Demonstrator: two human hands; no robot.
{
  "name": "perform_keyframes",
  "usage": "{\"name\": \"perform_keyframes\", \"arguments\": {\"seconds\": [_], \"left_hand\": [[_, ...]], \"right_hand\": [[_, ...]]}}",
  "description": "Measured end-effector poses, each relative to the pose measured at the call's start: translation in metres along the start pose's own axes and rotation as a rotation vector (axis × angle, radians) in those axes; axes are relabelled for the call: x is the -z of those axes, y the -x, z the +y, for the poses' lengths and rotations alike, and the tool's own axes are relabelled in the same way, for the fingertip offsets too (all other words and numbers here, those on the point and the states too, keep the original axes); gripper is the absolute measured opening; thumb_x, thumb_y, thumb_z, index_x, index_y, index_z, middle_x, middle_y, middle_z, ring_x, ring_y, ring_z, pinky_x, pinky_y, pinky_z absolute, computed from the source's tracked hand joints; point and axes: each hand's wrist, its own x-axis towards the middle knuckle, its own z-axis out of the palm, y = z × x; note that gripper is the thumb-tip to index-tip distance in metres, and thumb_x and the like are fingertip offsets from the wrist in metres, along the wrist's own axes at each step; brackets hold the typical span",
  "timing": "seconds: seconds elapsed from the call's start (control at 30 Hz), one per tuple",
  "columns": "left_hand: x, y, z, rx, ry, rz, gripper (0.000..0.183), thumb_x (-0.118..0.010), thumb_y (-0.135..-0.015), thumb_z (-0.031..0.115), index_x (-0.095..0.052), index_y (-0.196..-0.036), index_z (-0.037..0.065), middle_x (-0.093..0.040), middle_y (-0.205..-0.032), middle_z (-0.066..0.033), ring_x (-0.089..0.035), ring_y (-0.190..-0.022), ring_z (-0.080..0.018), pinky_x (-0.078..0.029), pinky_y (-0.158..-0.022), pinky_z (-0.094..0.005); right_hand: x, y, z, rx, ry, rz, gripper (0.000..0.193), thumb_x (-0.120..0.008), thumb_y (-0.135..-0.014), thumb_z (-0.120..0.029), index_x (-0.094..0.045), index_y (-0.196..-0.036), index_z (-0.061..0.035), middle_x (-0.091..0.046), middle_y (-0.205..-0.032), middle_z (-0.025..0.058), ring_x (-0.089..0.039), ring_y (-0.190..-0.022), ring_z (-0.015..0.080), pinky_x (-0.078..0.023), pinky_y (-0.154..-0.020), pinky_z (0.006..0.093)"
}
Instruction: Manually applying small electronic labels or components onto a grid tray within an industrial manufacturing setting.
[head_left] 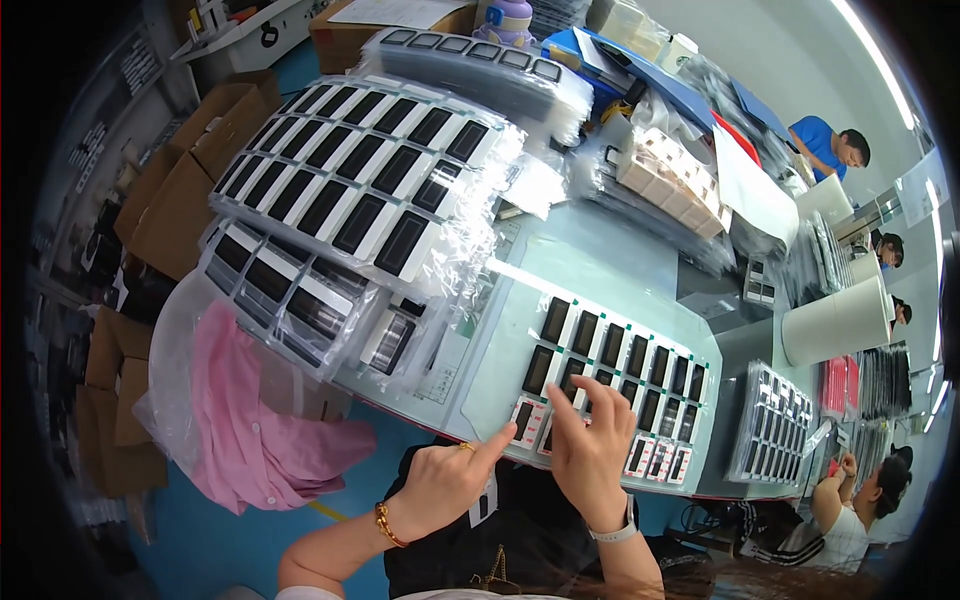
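A pale sheet [520,330] on the work table carries rows of small dark rectangular display panels [587,333] with white and green edges. Along its near side, several panels [658,458] bear red-and-white markings. My left hand [450,485] is at the sheet's near left corner, index fingertip beside a marked panel [524,420]. Its other fingers are curled, and whatever they may grip is hidden. Over the near rows hovers my right hand [592,445], thumb and fingers bent but apart, with no object visible between them. It covers some panels.
Stacked trays of larger dark panels [355,160] in clear plastic fill the left. A pink cloth [250,420] hangs below them. On the right stand another panel tray [775,430] and a white roll [835,320]. Cardboard boxes [165,215] line the far left; other people work at right.
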Motion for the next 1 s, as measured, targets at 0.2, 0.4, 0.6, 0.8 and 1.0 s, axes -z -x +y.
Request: {"name": "perform_keyframes", "arguments": {"seconds": [0.2, 0.4, 0.6, 0.8, 1.0], "left_hand": [[-0.001, 0.002, -0.005, -0.015, 0.006, 0.019, 0.05, -0.072, -0.089, 0.009, -0.064, -0.138, 0.007, -0.061, -0.066, -0.0068, -0.062, -0.052, -0.0227, -0.046, -0.048, -0.0368], [-0.002, 0.002, -0.004, -0.018, 0.018, 0.017, 0.049, -0.072, -0.09, 0.008, -0.064, -0.138, 0.006, -0.062, -0.067, -0.0067, -0.062, -0.053, -0.0229, -0.046, -0.048, -0.0369], [0.0, -0.001, -0.003, -0.034, 0.004, 0.035, 0.046, -0.073, -0.088, 0.008, -0.067, -0.134, 0.008, -0.066, -0.07, -0.006, -0.065, -0.055, -0.0216, -0.049, -0.051, -0.035], [-0.005, -0.001, -0.007, -0.033, 0.095, 0.173, 0.033, -0.077, -0.083, 0.002, -0.078, -0.114, 0.01, -0.07, -0.074, -0.0107, -0.069, -0.062, -0.0244, -0.051, -0.056, -0.0339], [-0.007, 0.006, -0.002, 0.049, 0.057, 0.167, 0.02, -0.08, -0.082, 0.006, -0.079, -0.102, 0.011, -0.068, -0.069, -0.0075, -0.067, -0.06, -0.025, -0.05, -0.055, -0.0342]], "right_hand": [[-0.003, 0.004, -0.005, 0.074, -0.007, -0.173, 0.044, -0.074, -0.087, -0.023, -0.07, -0.131, -0.0201, -0.05, -0.151, 0.0122, -0.046, -0.133, 0.0323, -0.032, -0.103, 0.0468], [0.007, 0.021, 0.003, 0.069, 0.104, -0.209, 0.045, -0.071, -0.09, -0.034, -0.069, -0.133, -0.0219, -0.048, -0.154, 0.0132, -0.041, -0.14, 0.0339, -0.028, -0.106, 0.0484], [0.019, 0.051, -0.004, 0.118, 0.014, -0.25, 0.045, -0.07, -0.091, -0.039, -0.069, -0.134, -0.0261, -0.047, -0.154, 0.0129, -0.039, -0.14, 0.0359, -0.028, -0.106, 0.0505], [0.039, 0.098, 0.025, 0.028, -0.25, -0.087, 0.04, -0.079, -0.083, -0.019, -0.072, -0.122, -0.0156, -0.062, -0.131, 0.0128, -0.058, -0.118, 0.0331, -0.042, -0.096, 0.0456], [0.087, 0.141, 0.11, -0.435, -0.087, 0.237, 0.028, -0.066, -0.09, 0.002, -0.065, -0.118, 0.0011, -0.067, -0.115, 0.0193, -0.065, -0.103, 0.0319, -0.052, -0.083, 0.0388]]}}
